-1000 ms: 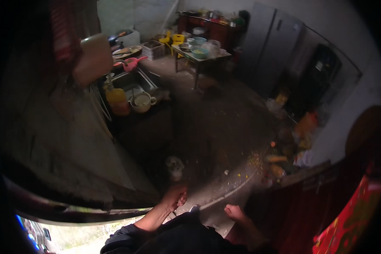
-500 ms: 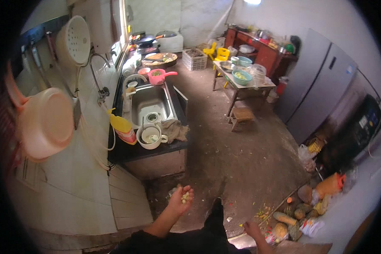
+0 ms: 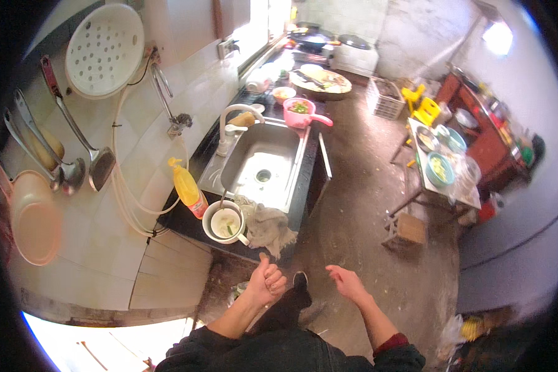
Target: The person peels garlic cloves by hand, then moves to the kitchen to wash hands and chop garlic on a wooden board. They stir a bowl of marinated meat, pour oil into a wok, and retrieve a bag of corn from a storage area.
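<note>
My left hand (image 3: 268, 280) is closed, thumb up, just in front of the counter's near edge. Its curled fingers hide what is inside; a moment earlier small pale yellow-green pieces lay in that palm. My right hand (image 3: 346, 282) hangs over the floor to the right, loosely open, with nothing visible in it. Closest to my left hand on the counter are a crumpled grey-brown rag (image 3: 268, 228) and a white cup-like pot (image 3: 211, 230) with a handle, holding a smaller bowl. A yellow squeeze bottle (image 3: 188, 191) stands left of the pot.
Past the rag is a steel sink (image 3: 234, 164), with a pink saucepan (image 3: 296, 118) and a large pan of food (image 3: 328, 84) beyond. Utensils and a white colander (image 3: 84, 73) hang on the left wall. A low table (image 3: 423, 189) and wooden stool (image 3: 409, 228) stand right.
My view has swung toward the right and the counter is closer. My left hand has curled shut around its palm. The right hand has risen and moved forward.
</note>
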Tool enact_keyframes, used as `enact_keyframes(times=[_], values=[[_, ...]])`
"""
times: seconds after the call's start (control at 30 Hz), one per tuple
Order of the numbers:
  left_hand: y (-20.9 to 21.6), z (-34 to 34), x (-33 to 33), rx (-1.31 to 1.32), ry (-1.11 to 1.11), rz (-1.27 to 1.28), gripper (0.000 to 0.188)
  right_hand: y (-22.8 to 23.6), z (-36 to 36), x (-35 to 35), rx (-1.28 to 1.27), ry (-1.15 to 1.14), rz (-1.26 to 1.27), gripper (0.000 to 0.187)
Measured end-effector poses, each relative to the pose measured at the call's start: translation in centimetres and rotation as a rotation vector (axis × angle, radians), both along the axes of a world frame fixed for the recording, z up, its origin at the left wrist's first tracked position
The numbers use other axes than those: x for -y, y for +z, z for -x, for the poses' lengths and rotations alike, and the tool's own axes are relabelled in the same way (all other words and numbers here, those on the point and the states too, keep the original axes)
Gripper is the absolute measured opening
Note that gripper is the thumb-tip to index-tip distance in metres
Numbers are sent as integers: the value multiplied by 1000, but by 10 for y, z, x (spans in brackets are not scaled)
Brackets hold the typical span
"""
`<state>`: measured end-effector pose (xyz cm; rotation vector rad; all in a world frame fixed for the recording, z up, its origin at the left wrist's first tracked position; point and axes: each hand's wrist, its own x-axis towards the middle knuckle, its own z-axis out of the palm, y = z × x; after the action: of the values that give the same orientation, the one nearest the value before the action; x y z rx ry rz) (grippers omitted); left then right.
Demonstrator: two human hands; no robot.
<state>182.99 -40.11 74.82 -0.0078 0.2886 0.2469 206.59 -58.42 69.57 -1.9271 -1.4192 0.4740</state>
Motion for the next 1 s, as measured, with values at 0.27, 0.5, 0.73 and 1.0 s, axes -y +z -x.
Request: enact_keyframes(times=[0.27,0.5,0.73,1.0], values=[[-27,-125,-95,-278,387,135,30,23,-103,-206,-149,317,213,26],[-3,-139,-172,-377,596,-60,55,-4,-157,-386,-635,296,257,14],[-17,-160,-229,-314,1004,142,70,-62,-174,-599,-917,434,470,33],[-34,-247,-329,-205,1207,212,81,-53,-153,-735,-1336,549,477,50]])
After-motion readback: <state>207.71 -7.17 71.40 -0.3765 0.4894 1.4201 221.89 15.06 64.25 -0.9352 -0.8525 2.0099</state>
